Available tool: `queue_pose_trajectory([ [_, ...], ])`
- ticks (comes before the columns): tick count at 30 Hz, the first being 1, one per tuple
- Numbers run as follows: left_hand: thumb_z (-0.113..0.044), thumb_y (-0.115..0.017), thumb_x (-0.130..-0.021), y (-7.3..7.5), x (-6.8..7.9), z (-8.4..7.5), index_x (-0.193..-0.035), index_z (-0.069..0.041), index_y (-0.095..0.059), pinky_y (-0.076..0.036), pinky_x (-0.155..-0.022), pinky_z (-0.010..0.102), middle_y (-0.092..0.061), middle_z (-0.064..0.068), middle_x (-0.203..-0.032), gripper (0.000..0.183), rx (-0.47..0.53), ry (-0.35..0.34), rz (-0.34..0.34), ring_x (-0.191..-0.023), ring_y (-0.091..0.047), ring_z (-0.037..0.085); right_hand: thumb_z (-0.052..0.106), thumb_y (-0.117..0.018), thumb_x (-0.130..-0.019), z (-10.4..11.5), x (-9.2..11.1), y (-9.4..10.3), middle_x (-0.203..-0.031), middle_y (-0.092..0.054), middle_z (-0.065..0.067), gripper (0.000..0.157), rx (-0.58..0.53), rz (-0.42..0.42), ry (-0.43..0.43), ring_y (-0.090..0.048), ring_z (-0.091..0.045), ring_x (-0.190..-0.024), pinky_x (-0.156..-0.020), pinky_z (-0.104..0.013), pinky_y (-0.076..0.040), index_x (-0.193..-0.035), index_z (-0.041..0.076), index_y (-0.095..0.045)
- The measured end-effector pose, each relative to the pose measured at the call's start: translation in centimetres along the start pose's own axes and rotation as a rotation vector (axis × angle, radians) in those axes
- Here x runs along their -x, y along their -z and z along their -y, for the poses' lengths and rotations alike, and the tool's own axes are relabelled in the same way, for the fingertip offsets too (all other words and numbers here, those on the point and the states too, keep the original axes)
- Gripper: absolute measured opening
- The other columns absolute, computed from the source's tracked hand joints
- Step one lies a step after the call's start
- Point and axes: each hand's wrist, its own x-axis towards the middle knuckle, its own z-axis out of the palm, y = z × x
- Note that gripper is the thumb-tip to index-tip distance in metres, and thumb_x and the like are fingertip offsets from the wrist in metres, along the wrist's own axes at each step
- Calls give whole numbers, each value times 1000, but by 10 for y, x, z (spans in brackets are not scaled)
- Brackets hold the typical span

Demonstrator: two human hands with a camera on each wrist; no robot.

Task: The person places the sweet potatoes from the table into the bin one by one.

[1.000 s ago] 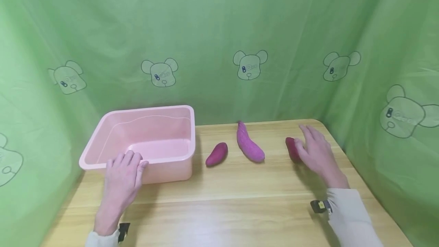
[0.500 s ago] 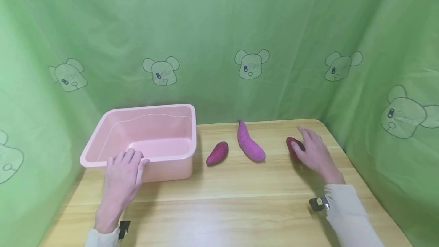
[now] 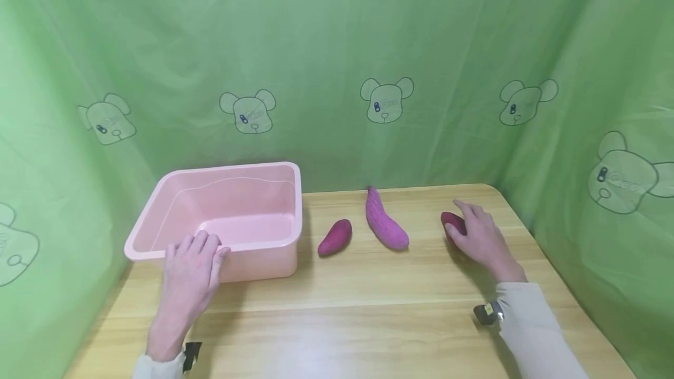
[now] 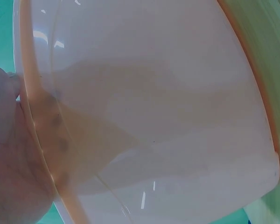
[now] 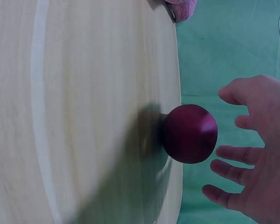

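My left hand grips the near rim of a pink plastic basin, fingers over the edge. In the left wrist view, the basin wall fills most of the picture, and the finger shadows show through near the rim. My right hand hovers with spread fingers over a dark reddish-purple sweet potato, partly covering it. The right wrist view shows that sweet potato end-on, with a gap between it and the thumb and fingers.
Between basin and right hand lie another reddish-purple sweet potato and a longer, lighter purple curved vegetable with a tapered tip. The wooden table meets a green curtain behind and along both sides.
The right hand has drawn slightly left and nearer to me, settling lower over the sweet potato. The left hand stays on the basin rim.
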Motion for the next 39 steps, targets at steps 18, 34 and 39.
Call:
queue_pose_trajectory([
  [18, -35, -44, -108, 1, -1, 1, -84, -14, -46, -30, -71, 44, -40, 1, -80, 32, 2, -2, 15, -73, -38, 26, 27, -64, -99, 0, -1, -6, -137, -42, -41, 69, 2, 73, -58, -47, -58, -115, -84, -71, -44, -153, -4, -34],
  [34, -35, -46, -108, 1, 1, 2, -86, -15, -47, -31, -72, 44, -42, 1, -81, 30, -14, 11, 38, -75, -39, 26, 25, -65, -98, 2, -4, -12, -129, -46, -40, 66, 21, 89, -84, -52, -55, -108, -82, -68, -47, -149, -8, -38],
  [39, -35, -45, -108, 0, 1, 3, -85, -15, -47, -30, -71, 43, -41, 2, -81, 31, -14, 7, 33, -74, -39, 26, 23, -64, -98, 3, -5, -13, -127, -46, -41, 65, 16, 91, -83, -53, -56, -106, -82, -68, -47, -148, -9, -38],
])
